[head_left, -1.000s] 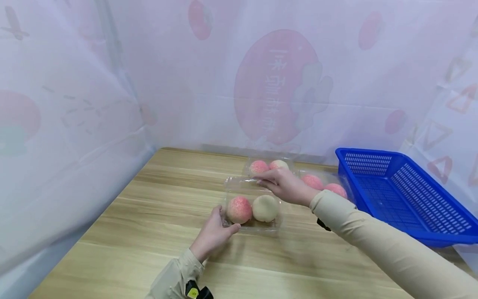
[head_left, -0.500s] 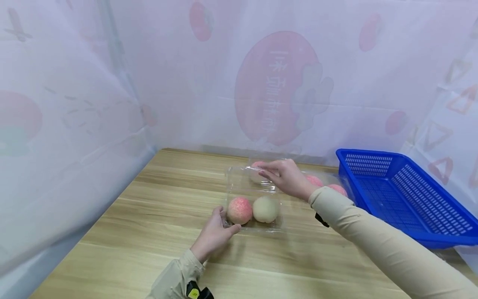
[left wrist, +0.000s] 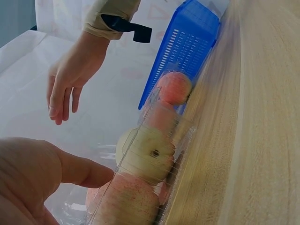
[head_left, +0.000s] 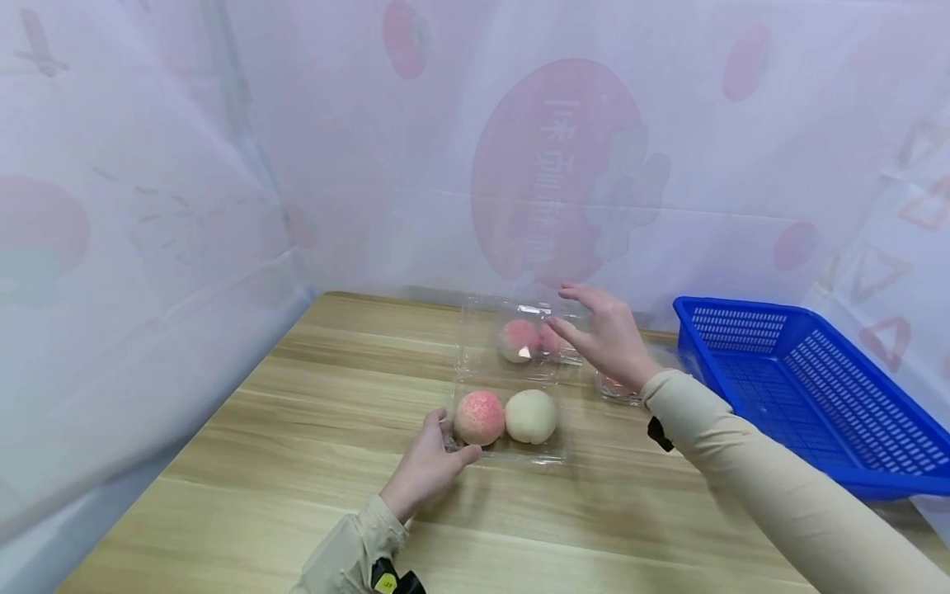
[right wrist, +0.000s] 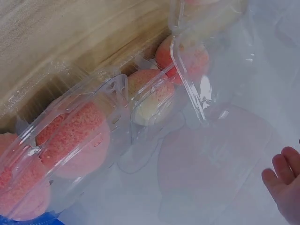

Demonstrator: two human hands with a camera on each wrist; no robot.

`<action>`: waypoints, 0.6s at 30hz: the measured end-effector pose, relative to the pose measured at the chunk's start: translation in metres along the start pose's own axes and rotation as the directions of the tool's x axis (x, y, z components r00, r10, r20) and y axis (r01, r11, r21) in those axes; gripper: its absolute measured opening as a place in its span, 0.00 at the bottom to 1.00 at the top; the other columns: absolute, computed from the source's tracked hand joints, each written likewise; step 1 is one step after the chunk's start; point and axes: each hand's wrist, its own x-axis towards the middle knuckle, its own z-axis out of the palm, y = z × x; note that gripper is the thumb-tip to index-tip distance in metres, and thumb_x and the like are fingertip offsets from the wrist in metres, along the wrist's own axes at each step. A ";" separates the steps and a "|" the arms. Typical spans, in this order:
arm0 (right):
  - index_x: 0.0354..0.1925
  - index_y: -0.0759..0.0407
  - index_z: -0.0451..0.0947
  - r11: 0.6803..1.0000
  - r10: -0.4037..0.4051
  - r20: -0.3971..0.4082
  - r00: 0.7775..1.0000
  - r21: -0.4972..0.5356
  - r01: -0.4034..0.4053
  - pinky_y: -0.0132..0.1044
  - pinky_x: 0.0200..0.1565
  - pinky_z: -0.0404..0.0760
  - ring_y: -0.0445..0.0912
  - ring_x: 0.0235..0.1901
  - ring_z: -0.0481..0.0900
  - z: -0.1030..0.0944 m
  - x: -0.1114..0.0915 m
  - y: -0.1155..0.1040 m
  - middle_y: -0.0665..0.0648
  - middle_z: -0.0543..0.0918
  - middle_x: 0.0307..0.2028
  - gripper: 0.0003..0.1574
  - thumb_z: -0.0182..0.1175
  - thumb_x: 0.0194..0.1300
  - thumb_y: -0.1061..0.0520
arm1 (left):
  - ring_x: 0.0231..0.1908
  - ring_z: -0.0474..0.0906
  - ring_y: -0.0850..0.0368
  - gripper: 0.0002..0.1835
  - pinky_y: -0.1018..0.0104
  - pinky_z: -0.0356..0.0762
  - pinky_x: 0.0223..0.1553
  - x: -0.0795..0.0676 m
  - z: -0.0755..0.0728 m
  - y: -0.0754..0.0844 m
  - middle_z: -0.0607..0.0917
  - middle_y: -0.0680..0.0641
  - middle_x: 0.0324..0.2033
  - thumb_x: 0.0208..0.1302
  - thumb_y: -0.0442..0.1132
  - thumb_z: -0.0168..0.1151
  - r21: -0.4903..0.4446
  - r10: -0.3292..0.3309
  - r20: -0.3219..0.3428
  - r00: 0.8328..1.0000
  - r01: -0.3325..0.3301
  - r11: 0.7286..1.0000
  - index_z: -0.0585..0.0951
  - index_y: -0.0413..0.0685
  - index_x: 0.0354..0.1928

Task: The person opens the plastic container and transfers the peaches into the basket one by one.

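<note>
A clear plastic clamshell box (head_left: 540, 459) lies on the table, holding a red-speckled peach (head_left: 478, 418) and a pale peach (head_left: 530, 417) side by side. Its transparent lid (head_left: 481, 330) is swung back away from the person. My left hand (head_left: 425, 469) grips the box's near left corner; in the left wrist view the thumb (left wrist: 89, 172) lies against the plastic edge. Beside the lid, my right hand (head_left: 610, 338) is raised with fingers extended and apart, holding nothing. Behind the lid, two more peaches (head_left: 518, 340) show through the plastic.
Another clear box (head_left: 619, 390) stands partly hidden under the right forearm; pink peaches (right wrist: 75, 140) show in it in the right wrist view. A blue perforated basket (head_left: 772, 388) sits at the right. White printed cloth (head_left: 386, 206) hangs behind the wooden table (head_left: 312, 396).
My right hand has let go of the lid and moved up and right, its fingers spreading. The lid has swung back from the peaches. My left hand stays at the corner.
</note>
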 end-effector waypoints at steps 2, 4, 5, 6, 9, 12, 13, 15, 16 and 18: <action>0.58 0.67 0.77 1.000 0.016 0.009 1.000 0.013 -0.017 0.53 0.64 0.67 0.57 0.60 0.72 -0.002 -0.002 0.000 0.63 0.79 0.58 0.30 0.69 0.62 0.52 | 0.61 0.67 0.31 0.45 0.38 0.63 0.62 0.000 0.000 0.000 0.68 0.24 0.62 0.58 0.36 0.69 -0.002 -0.002 0.000 1.000 0.002 1.000 0.54 0.24 0.69; 0.58 0.65 0.77 0.998 0.040 0.035 0.999 0.038 -0.041 0.53 0.62 0.68 0.57 0.59 0.73 -0.003 -0.004 0.001 0.62 0.80 0.56 0.30 0.69 0.63 0.51 | 0.61 0.67 0.31 0.45 0.38 0.63 0.63 0.000 -0.001 0.000 0.68 0.24 0.62 0.58 0.36 0.69 -0.003 -0.003 -0.001 1.000 0.003 1.000 0.54 0.24 0.69; 0.59 0.64 0.76 0.996 0.060 0.055 0.997 0.057 -0.063 0.53 0.62 0.69 0.57 0.59 0.73 -0.003 -0.006 0.001 0.62 0.80 0.56 0.30 0.68 0.63 0.49 | 0.61 0.67 0.31 0.45 0.38 0.63 0.63 0.000 -0.001 0.000 0.68 0.24 0.62 0.58 0.36 0.69 -0.004 -0.003 -0.001 1.000 0.003 1.000 0.54 0.24 0.69; 0.60 0.62 0.76 0.992 0.091 0.081 0.993 0.080 -0.097 0.53 0.61 0.70 0.57 0.58 0.74 -0.003 -0.007 0.000 0.61 0.79 0.57 0.31 0.68 0.64 0.48 | 0.61 0.67 0.31 0.45 0.38 0.63 0.63 -0.001 -0.001 0.001 0.68 0.24 0.62 0.58 0.36 0.69 -0.004 -0.004 -0.002 1.000 0.004 1.000 0.54 0.24 0.69; 0.62 0.58 0.76 0.958 0.196 0.163 0.967 0.180 -0.224 0.51 0.59 0.73 0.56 0.57 0.75 -0.003 -0.012 0.000 0.59 0.79 0.58 0.33 0.66 0.64 0.43 | 0.61 0.67 0.31 0.45 0.39 0.63 0.63 0.000 -0.001 0.001 0.68 0.25 0.63 0.58 0.36 0.69 -0.002 -0.006 -0.004 1.000 0.006 1.000 0.54 0.24 0.69; 0.62 0.57 0.75 0.896 0.275 0.224 0.935 0.293 -0.334 0.48 0.57 0.76 0.54 0.56 0.77 -0.003 -0.015 -0.001 0.58 0.79 0.58 0.34 0.66 0.64 0.42 | 0.61 0.67 0.31 0.45 0.38 0.63 0.63 0.000 -0.001 0.001 0.68 0.24 0.63 0.58 0.36 0.69 -0.001 -0.004 -0.003 1.000 0.004 1.000 0.54 0.24 0.69; 0.62 0.57 0.75 0.877 0.288 0.235 0.929 0.326 -0.354 0.47 0.56 0.77 0.53 0.55 0.78 -0.003 -0.015 -0.001 0.58 0.79 0.57 0.33 0.67 0.64 0.43 | 0.61 0.67 0.31 0.45 0.39 0.63 0.63 0.000 -0.001 0.001 0.68 0.24 0.63 0.58 0.36 0.69 -0.002 -0.006 -0.003 1.000 0.006 1.000 0.54 0.24 0.69; 0.61 0.58 0.76 0.844 0.308 0.247 0.919 0.374 -0.383 0.45 0.53 0.80 0.52 0.53 0.79 -0.002 -0.017 -0.001 0.57 0.80 0.56 0.32 0.68 0.63 0.46 | 0.61 0.67 0.31 0.45 0.39 0.63 0.63 -0.001 -0.001 0.002 0.68 0.24 0.62 0.58 0.36 0.69 -0.006 -0.007 -0.002 1.000 0.007 1.000 0.54 0.24 0.69; 0.61 0.58 0.76 0.832 0.313 0.251 0.916 0.392 -0.391 0.44 0.52 0.80 0.52 0.52 0.80 -0.002 -0.017 0.000 0.57 0.80 0.55 0.31 0.68 0.63 0.47 | 0.61 0.68 0.31 0.45 0.39 0.64 0.63 -0.001 -0.001 0.002 0.68 0.24 0.62 0.58 0.36 0.69 -0.008 -0.008 -0.002 1.000 0.008 1.000 0.54 0.24 0.69; 0.60 0.59 0.76 0.813 0.317 0.255 0.913 0.423 -0.401 0.42 0.52 0.81 0.52 0.52 0.80 -0.001 -0.018 0.002 0.59 0.80 0.55 0.30 0.69 0.63 0.48 | 0.61 0.68 0.32 0.45 0.39 0.64 0.63 -0.001 -0.002 0.002 0.68 0.24 0.62 0.58 0.36 0.69 -0.012 -0.010 -0.001 1.000 0.010 1.000 0.54 0.24 0.69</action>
